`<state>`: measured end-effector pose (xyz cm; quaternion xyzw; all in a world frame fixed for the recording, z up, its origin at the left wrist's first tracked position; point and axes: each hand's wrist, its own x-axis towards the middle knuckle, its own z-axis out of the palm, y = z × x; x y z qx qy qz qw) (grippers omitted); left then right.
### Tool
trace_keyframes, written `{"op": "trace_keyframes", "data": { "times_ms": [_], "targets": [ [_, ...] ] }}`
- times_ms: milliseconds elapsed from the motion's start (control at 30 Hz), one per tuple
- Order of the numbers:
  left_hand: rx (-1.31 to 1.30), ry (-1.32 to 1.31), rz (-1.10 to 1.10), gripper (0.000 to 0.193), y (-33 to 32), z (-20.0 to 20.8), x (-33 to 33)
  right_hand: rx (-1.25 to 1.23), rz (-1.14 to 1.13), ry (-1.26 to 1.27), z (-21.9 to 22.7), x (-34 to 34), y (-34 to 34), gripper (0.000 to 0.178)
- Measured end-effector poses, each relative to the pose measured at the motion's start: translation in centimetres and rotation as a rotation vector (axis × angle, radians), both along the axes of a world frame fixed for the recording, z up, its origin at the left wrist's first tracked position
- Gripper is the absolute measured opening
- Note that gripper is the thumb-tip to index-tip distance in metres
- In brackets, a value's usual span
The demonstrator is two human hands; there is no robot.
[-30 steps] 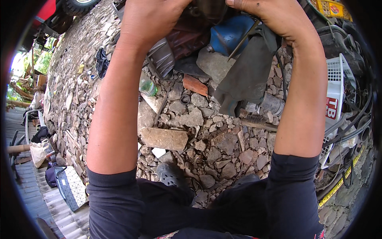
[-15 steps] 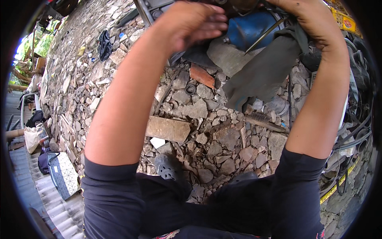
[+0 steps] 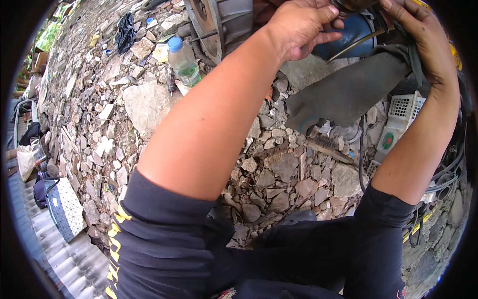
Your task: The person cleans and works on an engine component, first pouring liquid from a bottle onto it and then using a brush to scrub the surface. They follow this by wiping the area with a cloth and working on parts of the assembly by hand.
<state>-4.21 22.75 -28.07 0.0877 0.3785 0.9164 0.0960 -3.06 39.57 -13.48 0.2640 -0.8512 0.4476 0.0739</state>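
Note:
At the top of the view both my hands are raised to a dark round part (image 3: 354,5), cut off by the upper edge. My left hand (image 3: 304,29) has thumb and forefinger pinched at its left side; the other fingers curl loosely. My right hand (image 3: 420,35) is bent at its right side, with the thumb near it and most fingers hidden. A dark grey cloth-like sheet (image 3: 348,89) hangs below my right hand and over the stones. A thin metal rod (image 3: 354,44) slants toward that hand, in front of a blue rounded object (image 3: 351,37).
A finned metal casing (image 3: 224,27) stands left of my hands. Near it are a clear bottle with a blue cap (image 3: 185,65) and a screwdriver (image 3: 171,81). A brush (image 3: 332,151), a white plastic basket (image 3: 404,107) and dark hoses (image 3: 450,167) lie among rubble (image 3: 279,172).
My left hand has moved right, from open and blurred to pinching at the dark part. My view has shifted, bringing the bottle, metal casing and white basket into sight.

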Motion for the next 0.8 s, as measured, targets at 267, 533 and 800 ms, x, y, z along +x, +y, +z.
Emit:
{"op": "trace_keyframes", "data": {
  "times_ms": [267,533,800],
  "targets": [
    [0.285,0.021,-0.093,0.031,0.2,-1.5,-0.6,0.169,0.022,-0.141,0.0,-4.7,3.0,0.024],
    [0.274,0.006,-0.065,0.018,0.1,-0.5,0.1,0.217,0.031,-0.133,-0.1,-4.9,3.1,0.026],
    [0.407,-0.043,-0.083,0.016,1.1,-0.3,0.1,0.25,0.027,-0.069,-0.1,-4.3,2.6,0.026]
  ]
}}
